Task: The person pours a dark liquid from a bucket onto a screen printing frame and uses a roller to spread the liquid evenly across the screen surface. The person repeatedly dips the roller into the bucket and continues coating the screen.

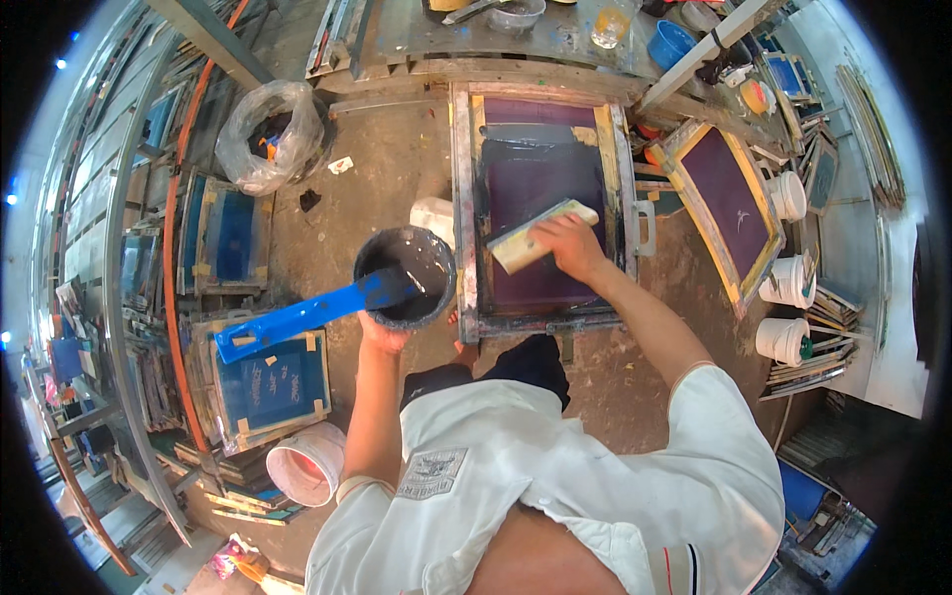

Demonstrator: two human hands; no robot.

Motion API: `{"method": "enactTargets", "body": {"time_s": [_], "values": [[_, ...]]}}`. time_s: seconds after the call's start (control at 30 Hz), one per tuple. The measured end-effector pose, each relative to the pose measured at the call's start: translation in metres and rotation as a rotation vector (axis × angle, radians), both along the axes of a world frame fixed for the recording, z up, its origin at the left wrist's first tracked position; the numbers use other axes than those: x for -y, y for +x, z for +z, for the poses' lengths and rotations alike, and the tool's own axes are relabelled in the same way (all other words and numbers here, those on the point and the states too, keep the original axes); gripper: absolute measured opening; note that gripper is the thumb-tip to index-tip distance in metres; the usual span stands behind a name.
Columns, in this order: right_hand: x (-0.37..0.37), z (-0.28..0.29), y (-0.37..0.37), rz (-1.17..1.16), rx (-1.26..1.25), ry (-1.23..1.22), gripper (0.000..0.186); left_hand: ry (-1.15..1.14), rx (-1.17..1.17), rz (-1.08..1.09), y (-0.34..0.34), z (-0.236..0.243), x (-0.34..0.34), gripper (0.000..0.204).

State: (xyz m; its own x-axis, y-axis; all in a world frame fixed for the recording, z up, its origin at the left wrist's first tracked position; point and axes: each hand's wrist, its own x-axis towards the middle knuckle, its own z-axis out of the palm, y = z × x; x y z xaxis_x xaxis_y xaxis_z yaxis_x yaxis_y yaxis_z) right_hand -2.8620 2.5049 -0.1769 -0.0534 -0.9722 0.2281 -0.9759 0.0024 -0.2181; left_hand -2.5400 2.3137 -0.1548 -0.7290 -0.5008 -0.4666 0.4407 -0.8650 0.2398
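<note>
My left hand (385, 334) is closed under a round dark bucket (442, 260) and holds it up beside the frame. Grey-black ink coats the inside of the bucket. A blue plastic scraper (297, 319) leans in it, its handle sticking out to the left. My right hand (569, 245) grips a pale squeegee (518, 250), slanted over a screen printing frame (462, 213) in front of me. Dark ink (526, 147) lies in a wet band across the far part of the purple mesh (545, 288). The squeegee's lower edge is hidden from view.
Another purple screen (722, 188) leans at the right, near white buckets (783, 340). A plastic bag (271, 139) and blue screens (268, 382) stand at the left, with a pinkish-white bucket (305, 464) lower down. A workbench (426, 40) with bowls runs along the far side.
</note>
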Motion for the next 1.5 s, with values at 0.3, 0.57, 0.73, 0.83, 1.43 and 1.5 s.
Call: {"method": "enactTargets", "body": {"time_s": [0.3,0.57,0.73,0.83,1.43,1.5], "values": [[-0.051,0.017,0.011,0.097,-0.043,0.341,0.035,0.01,-0.05,-0.096,-0.027,-0.003,-0.022,0.053],[-0.1,0.067,-0.035,-0.454,0.789,0.327,0.031,-0.074,0.032,-0.24,-0.067,0.004,-0.021,0.056],[-0.133,0.116,0.001,-0.675,0.99,-0.149,0.034,-0.11,0.079,-0.362,-0.09,0.0,-0.04,0.061],[-0.134,0.15,0.022,-0.646,0.988,-0.38,0.028,-0.114,0.06,-0.475,-0.116,0.011,-0.051,0.063],[-0.099,0.208,0.077,-0.392,0.502,-0.636,0.035,-0.039,-0.168,-0.609,-0.156,0.09,-0.065,0.068],[-0.098,0.202,0.072,-0.403,0.429,-0.608,0.039,-0.056,-0.174,-0.59,-0.147,0.099,-0.062,0.07]]}}
